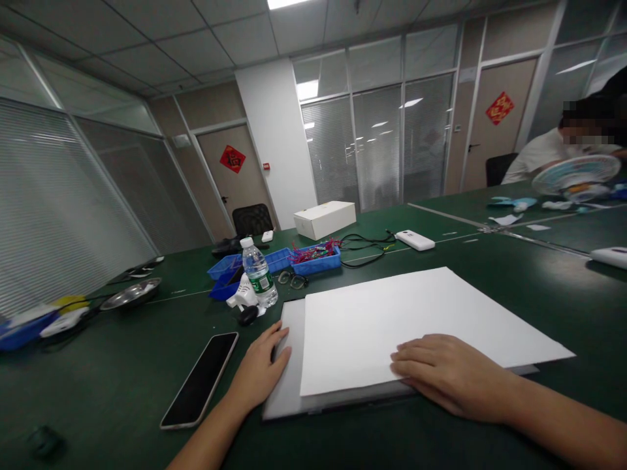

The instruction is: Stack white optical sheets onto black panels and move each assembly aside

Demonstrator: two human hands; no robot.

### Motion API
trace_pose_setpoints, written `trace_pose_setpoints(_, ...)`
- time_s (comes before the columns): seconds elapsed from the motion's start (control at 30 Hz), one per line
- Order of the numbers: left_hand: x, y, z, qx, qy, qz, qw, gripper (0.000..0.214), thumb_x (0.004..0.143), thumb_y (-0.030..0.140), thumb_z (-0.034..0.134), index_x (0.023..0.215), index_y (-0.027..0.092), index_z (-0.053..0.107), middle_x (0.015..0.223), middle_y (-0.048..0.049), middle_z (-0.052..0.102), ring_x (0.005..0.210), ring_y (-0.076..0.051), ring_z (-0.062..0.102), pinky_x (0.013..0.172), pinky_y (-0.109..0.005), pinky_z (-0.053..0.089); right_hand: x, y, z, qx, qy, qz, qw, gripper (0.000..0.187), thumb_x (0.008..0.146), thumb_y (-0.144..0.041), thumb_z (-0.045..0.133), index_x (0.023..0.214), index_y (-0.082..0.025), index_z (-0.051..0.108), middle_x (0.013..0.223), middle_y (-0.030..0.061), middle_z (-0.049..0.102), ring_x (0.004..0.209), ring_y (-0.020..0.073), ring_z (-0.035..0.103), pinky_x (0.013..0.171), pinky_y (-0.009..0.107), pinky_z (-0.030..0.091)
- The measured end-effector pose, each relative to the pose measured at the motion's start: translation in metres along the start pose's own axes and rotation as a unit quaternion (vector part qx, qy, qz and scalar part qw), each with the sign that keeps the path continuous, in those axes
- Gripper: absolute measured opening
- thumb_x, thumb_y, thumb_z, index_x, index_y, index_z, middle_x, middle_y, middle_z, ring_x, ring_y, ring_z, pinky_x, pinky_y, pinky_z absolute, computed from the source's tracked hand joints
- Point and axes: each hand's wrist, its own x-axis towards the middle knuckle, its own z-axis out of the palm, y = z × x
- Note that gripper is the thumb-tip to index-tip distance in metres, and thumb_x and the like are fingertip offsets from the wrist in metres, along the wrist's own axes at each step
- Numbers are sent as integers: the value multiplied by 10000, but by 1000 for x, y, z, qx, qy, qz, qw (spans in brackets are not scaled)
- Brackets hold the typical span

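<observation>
A large white sheet of paper point(377, 320) lies over a flat grey board point(287, 391) on the green table. The sheet sits off to the right, leaving the board's left strip bare and overhanging its right side. My left hand point(262, 362) rests at the board's left edge, thumb and fingers apart, holding nothing. Flat on the sheet's near edge lies my right hand point(443, 372), its fingers stretched out to the left. Beside my left forearm is a smartphone point(200, 382) with a dark screen.
A water bottle point(259, 274) stands behind the board next to a white spray nozzle point(242, 294). Glasses point(292, 280), a blue tray point(316, 264) of wires, a white box point(326, 220) and a power bank point(415, 240) lie further back. Another person point(536, 156) sits at far right.
</observation>
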Motion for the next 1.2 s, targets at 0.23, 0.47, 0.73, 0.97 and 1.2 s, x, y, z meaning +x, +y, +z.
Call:
trace_pose_setpoints(0.23,2,-3,2,3,-1,2,1000,602,970,485,474,1462,166,614,1641,-127,442,1493,-321,453,1257,-518,315,-2,-3,-2,27,39,-34,998,307,1029,-241,481,1245,-223,698,1105,57,750,995,130,705,879,260,539)
trace_pose_setpoints(0.47,2,-4,3,3,-7,5,1000,608,986,498,457,1475,167,600,1653,-119,425,1500,-323,443,1261,-522,307,-3,-1,-8,116,-60,-37,991,420,1021,-222,432,1398,-239,614,1323,55,684,1264,161,625,1054,338,508)
trace_pose_setpoints(0.73,2,-4,4,-8,9,12,1000,597,968,489,487,1443,158,631,1625,-127,467,1480,-335,471,1252,-528,328,-25,41,1,-83,0,137,987,363,1030,-262,429,1226,-217,732,1092,76,749,938,193,712,859,362,548)
trace_pose_setpoints(0.97,-3,-2,0,-25,4,5,1000,612,994,538,433,1430,165,643,1624,-119,469,1482,-335,469,1242,-519,349,-29,47,0,-44,-58,161,984,353,1052,-308,423,1169,-240,749,984,51,742,854,157,694,797,303,532)
trace_pose_setpoints(1.2,-3,-9,3,-18,17,3,1000,610,970,485,489,1455,135,607,1624,-138,466,1489,-327,460,1251,-488,340,-13,27,-1,13,-14,105,994,337,1039,-297,453,1163,-220,756,1054,66,748,906,150,699,861,289,562)
